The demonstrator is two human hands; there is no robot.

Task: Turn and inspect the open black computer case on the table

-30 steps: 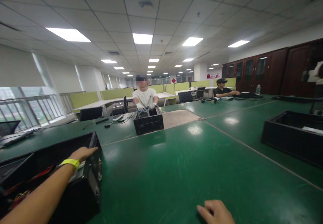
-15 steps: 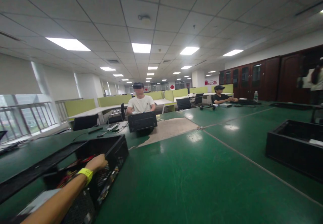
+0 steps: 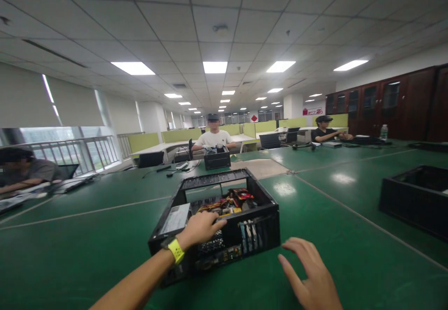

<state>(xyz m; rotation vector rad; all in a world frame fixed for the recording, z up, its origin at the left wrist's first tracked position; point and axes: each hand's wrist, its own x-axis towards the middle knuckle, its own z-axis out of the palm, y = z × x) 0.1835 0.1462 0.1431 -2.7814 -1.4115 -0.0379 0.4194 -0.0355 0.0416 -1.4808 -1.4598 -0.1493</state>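
An open black computer case (image 3: 268,203) lies on the green table in front of me, its top side uncovered. Inside show a silver power supply (image 3: 177,217), red and yellow cables (image 3: 224,203) and other parts. My left hand (image 3: 202,228), with a yellow-banded watch (image 3: 175,250) on its wrist, is closed over the near rim of the case; its fingertips are partly hidden. Just right of the case's near corner, my right hand (image 3: 310,272) is held open above the table, fingers curved and apart, holding nothing.
Across the table (image 3: 336,226), a person in a white shirt (image 3: 214,138) has hands at another black case (image 3: 217,160). A third black case (image 3: 413,207) stands at the right. Other people sit at the far left and far right. A bottle (image 3: 384,133) stands at the back right.
The computer case has come from the left to in front of me and sits flatter, my left hand still on it. My right hand has entered the view. My view has turned left.
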